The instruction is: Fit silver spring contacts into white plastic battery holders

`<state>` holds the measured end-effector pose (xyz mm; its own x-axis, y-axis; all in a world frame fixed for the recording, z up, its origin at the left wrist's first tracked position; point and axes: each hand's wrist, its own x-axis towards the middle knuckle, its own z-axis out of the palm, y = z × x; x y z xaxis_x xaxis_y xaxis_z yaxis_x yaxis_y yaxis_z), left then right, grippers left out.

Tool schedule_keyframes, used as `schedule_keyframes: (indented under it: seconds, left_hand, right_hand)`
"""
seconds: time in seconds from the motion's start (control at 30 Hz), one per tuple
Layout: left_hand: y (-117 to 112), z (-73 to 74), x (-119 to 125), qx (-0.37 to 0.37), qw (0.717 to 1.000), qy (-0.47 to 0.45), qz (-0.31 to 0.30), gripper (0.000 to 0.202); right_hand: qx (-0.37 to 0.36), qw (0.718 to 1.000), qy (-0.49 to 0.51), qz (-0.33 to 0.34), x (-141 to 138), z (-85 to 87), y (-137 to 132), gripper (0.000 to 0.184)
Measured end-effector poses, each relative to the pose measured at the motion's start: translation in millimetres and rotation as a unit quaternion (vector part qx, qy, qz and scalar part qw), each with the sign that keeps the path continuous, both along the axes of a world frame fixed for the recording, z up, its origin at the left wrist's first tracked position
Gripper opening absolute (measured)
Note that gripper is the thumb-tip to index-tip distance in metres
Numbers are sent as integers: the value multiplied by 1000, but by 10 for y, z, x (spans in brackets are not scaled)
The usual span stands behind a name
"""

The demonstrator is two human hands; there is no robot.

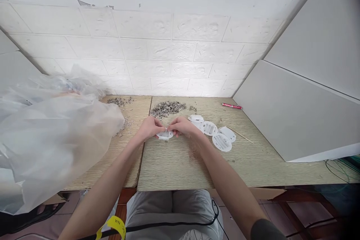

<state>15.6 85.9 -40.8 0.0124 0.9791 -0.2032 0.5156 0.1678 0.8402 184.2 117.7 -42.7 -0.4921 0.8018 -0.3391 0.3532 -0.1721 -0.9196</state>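
Observation:
A small white oval plastic piece (164,137) is held between my hands just above the table, in front of a heap of small metal parts (168,108). My left hand (150,127) is closed on its left side, thumb and fingers pinched together. At the right side, my right hand (182,125) is closed too, its thumb and forefinger meeting over the piece. Whatever tiny part may lie between the fingertips is too small to make out. To the right of my right hand lie several similar white plastic pieces (222,142), some overlapping.
A thin wooden stick (240,135) and a red pen (232,106) lie on the right of the table (180,168). A large translucent plastic bag (56,135) covers much of the left side. More metal parts (119,102) lie beside it. White brick-pattern wall behind.

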Motion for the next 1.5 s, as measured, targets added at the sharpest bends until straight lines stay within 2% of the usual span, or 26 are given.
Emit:
schedule_keyframes:
  seconds: [0.33, 0.53, 0.63, 0.8, 0.93, 1.03, 1.1, 1.17, 1.27, 1.37, 1.5]
  left_hand:
    - [57, -41, -15, 3, 1000, -4, -22, 7]
    - [5, -60, 1, 17, 999, 40, -25, 7]
    - [-39, -109, 11, 67, 990, 121, -37, 10]
    - [-85, -220, 10, 194, 948, 242, -71, 13]
    - [-108, -214, -5, 204, 937, 265, -103, 12]
    - [-117, -176, -34, 149, 962, 208, -95, 12]
    - [-114, -165, -64, 89, 987, 103, -84, 18]
    - [-102, -171, -94, 54, 996, -11, -67, 28]
    - [-76, -181, -126, 56, 992, -112, -31, 38]
    - [-66, -164, -141, 53, 981, -186, -4, 45]
    - [-86, -117, -148, 28, 960, -275, -35, 52]
  right_hand:
    - [12, 1000, -7, -12, -45, -19, 17, 20]
    - [69, 997, -45, -5, -60, -126, 27, 23]
    - [105, 992, -72, 9, -68, -139, -13, 19]
    - [146, 984, -96, 42, -63, -95, -92, 21]
    - [111, 991, -53, 51, -25, -134, -67, 17]
    - [62, 997, -11, 41, 11, -188, -23, 13]
    - [45, 998, 22, 32, 28, -211, -3, 15]
    - [35, 997, 61, 21, 33, -220, 3, 20]
    - [27, 992, 122, 10, 15, -218, -2, 27]
    - [34, 985, 168, -38, -23, -218, -4, 32]
    - [47, 976, 178, -116, -69, -244, 19, 32]
